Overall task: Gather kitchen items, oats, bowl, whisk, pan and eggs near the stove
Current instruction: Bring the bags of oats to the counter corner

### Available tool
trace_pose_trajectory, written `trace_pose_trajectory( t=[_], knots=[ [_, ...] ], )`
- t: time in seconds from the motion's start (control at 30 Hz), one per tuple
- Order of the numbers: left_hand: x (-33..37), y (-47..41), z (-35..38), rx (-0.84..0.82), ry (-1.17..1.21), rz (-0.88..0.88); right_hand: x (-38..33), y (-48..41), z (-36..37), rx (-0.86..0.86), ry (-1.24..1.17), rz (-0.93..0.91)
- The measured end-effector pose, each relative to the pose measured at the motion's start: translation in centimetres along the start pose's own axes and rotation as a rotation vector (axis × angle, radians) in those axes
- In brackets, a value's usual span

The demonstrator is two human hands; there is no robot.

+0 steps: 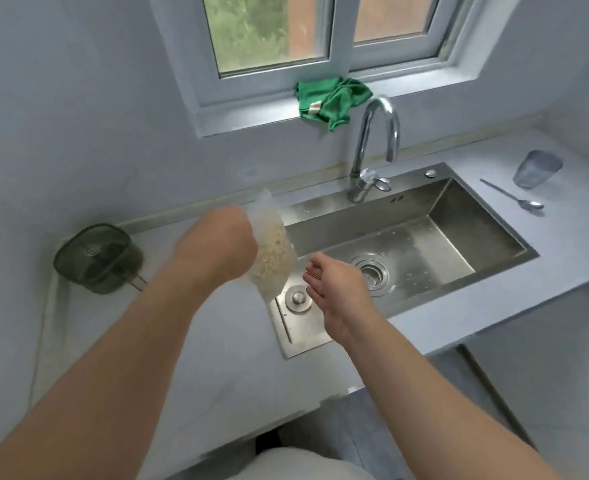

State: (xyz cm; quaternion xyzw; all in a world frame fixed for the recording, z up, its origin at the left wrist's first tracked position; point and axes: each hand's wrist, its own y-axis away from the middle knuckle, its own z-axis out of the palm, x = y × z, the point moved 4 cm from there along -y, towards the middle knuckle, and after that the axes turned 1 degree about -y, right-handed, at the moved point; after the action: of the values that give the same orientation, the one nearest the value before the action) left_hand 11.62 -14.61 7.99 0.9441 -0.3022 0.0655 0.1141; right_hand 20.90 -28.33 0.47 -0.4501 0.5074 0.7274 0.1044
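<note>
Looking down through the head view, I see the left hand [216, 242] raised above the counter [216, 341], gripping a clear plastic bag of oats [274, 251]. The back of the hand faces me, so its fingers are hidden and I can't see how they wrap the bag. The bag's crumpled top sticks up past the hand. Pale beige flakes fill its lower part, and the bottom end hangs over the left ledge of the steel sink [355, 223].

The right hand [334, 289] is open and holds nothing, fingers straight, palm turned toward the bag. It is just beside the bag's lower end (touching or not, I cannot tell). Both hands are slightly blurred, and both forearms are cut off at the bottom edge.

A dark mesh object [99, 258] at the counter's left is hard to identify. A glass [537, 168] and spoon [514, 195] lie right of the sink, and a green cloth [332, 100] sits on the sill behind the faucet [372, 147].
</note>
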Motion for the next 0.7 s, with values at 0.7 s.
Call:
trace_pose_trajectory(
  t=[0.7],
  knots=[
    [47.3, 6.9, 7.7, 0.125, 0.274, 0.594, -6.4, 0.8, -46.7, 0.333, -0.467, -0.173]
  ],
)
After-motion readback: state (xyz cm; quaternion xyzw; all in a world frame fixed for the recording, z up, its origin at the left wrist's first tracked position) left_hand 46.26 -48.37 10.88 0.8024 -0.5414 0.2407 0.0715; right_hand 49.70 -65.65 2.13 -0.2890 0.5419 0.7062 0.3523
